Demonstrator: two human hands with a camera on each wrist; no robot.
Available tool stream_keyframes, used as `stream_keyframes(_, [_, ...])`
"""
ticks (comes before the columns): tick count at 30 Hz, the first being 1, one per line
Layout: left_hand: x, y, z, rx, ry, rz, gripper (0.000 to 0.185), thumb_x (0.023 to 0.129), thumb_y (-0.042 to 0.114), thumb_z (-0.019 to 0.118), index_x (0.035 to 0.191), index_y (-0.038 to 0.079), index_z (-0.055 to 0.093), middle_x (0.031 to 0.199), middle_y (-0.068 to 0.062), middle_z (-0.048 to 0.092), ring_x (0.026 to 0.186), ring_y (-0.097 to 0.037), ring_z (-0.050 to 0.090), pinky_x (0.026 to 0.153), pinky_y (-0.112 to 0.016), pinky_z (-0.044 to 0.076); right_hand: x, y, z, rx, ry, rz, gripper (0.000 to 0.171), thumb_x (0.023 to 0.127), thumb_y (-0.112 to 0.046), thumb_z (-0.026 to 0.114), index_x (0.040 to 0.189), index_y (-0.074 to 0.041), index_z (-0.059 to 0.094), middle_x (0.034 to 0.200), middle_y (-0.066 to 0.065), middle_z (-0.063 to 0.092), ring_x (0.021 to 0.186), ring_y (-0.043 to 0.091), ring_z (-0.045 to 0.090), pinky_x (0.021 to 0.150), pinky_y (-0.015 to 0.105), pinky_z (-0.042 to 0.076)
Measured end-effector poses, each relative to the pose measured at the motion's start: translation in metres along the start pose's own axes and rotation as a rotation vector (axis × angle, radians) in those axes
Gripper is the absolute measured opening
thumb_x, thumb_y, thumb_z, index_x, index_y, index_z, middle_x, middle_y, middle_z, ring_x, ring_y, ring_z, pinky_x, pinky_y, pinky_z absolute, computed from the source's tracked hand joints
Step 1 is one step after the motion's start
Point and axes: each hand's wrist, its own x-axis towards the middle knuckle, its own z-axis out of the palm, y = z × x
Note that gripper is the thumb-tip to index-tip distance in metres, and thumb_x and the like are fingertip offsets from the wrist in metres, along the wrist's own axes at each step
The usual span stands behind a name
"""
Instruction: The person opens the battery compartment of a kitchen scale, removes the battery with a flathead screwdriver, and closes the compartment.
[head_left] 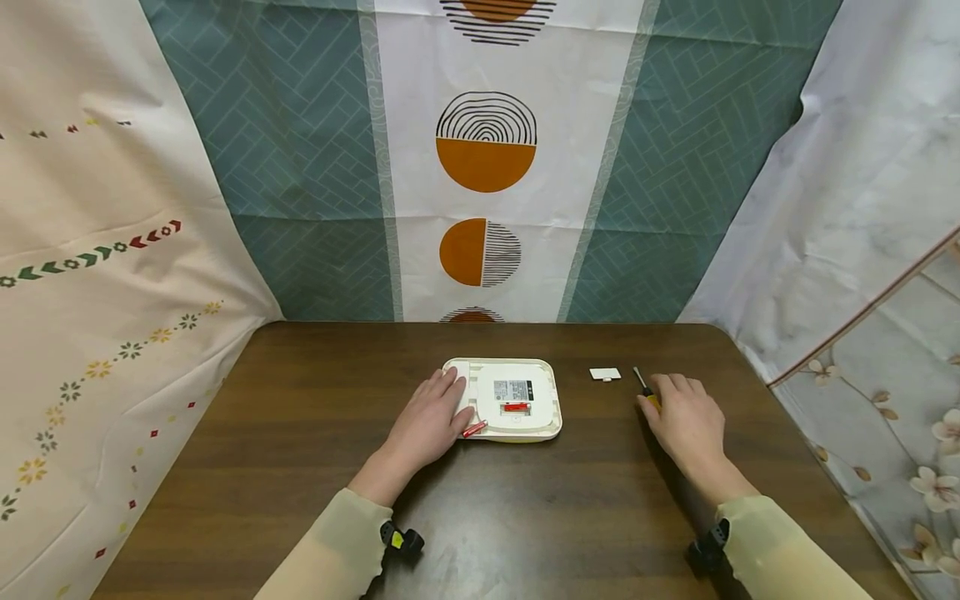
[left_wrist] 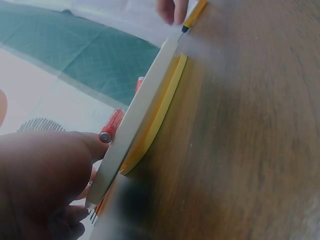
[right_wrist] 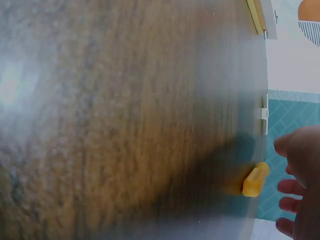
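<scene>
A flat white device with rounded corners lies back side up, its yellow part below. My left hand holds its left edge, thumb on the top face and fingers at the side. One red battery sits in the device's compartment; another red battery lies loose by my left thumb on the near rim. My right hand hovers by a screwdriver with a yellow handle, fingers loosely bent and apart from it. Part of the handle is hidden under the hand in the head view.
A small white cover with a tab lies on the brown table between the device and the screwdriver. Patterned cloth hangs behind the table's back edge, with more cloth at both sides.
</scene>
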Motion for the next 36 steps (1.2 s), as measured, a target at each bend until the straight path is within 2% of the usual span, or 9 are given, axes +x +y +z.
stream_keyframes(6, [0.001, 0.000, 0.001, 0.001, -0.003, -0.001, 0.065, 0.113, 0.039, 0.064, 0.163, 0.000, 0.051, 0.173, -0.022, 0.040, 0.163, -0.043, 0.031, 0.132, -0.055, 0.026, 0.005, -0.001, 0.003, -0.002, 0.013, -0.112, 0.051, 0.096, -0.023, 0.087, 0.136, 0.005, 0.071, 0.134, 0.027, 0.071, 0.130, 0.050, 0.061, 0.112, 0.069, 0.046])
stream_keyframes(12, [0.001, 0.000, 0.002, -0.001, -0.007, -0.002, 0.065, 0.113, 0.040, 0.064, 0.163, 0.000, 0.051, 0.173, -0.022, 0.040, 0.163, -0.042, 0.031, 0.132, -0.055, 0.026, 0.008, -0.010, 0.001, 0.002, -0.065, -0.167, 0.059, 0.100, -0.029, 0.083, 0.148, 0.000, 0.066, 0.152, 0.025, 0.062, 0.147, 0.049, 0.049, 0.125, 0.069, 0.029])
stream_keyframes(15, [0.000, 0.001, 0.002, -0.007, -0.010, -0.006, 0.065, 0.113, 0.039, 0.064, 0.163, 0.000, 0.052, 0.173, -0.022, 0.040, 0.163, -0.042, 0.031, 0.132, -0.055, 0.026, 0.010, -0.016, 0.001, 0.019, -0.089, -0.190, 0.060, 0.101, -0.031, 0.082, 0.151, -0.003, 0.066, 0.157, 0.024, 0.059, 0.151, 0.048, 0.046, 0.128, 0.068, 0.024])
stream_keyframes(20, [0.000, 0.001, 0.001, -0.003, -0.009, -0.009, 0.064, 0.113, 0.038, 0.064, 0.163, 0.000, 0.052, 0.173, -0.022, 0.040, 0.163, -0.042, 0.031, 0.133, -0.055, 0.026, 0.015, -0.028, 0.002, 0.045, -0.096, -0.234, 0.061, 0.100, -0.031, 0.084, 0.151, -0.004, 0.067, 0.158, 0.023, 0.059, 0.152, 0.047, 0.046, 0.129, 0.068, 0.023])
stream_keyframes(36, [-0.001, 0.001, 0.001, 0.000, 0.011, 0.002, 0.064, 0.113, 0.038, 0.064, 0.162, -0.002, 0.052, 0.172, -0.023, 0.042, 0.162, -0.044, 0.033, 0.132, -0.056, 0.027, 0.023, -0.063, 0.003, 0.110, -0.193, -0.273, 0.063, 0.103, -0.036, 0.080, 0.158, -0.010, 0.062, 0.168, 0.017, 0.051, 0.159, 0.042, 0.039, 0.132, 0.065, 0.019])
